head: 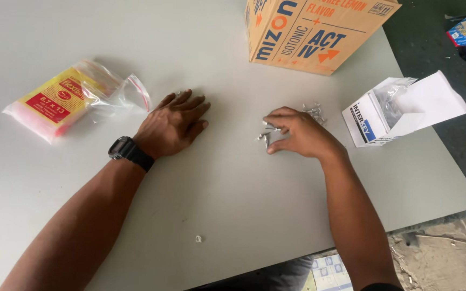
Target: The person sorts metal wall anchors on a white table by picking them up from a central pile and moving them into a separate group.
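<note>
My left hand [172, 124] lies flat, palm down, on the grey table [233, 205], fingers slightly spread and holding nothing; a black watch [128, 152] is on its wrist. My right hand [297, 132] rests over a small pile of silver screws [265, 136], fingertips touching a few of them. More screws [315, 111] lie just behind that hand. A pack of small clear zip bags [60, 99] with a yellow and red label lies to the left of my left hand, its loose top bag open toward it.
A brown cardboard carton [311, 29] stands at the back centre. An open white box [400, 110] with a clear plastic liner sits right of my right hand. A tiny white scrap [198, 238] lies near the front edge. The table's right edge drops to dark floor.
</note>
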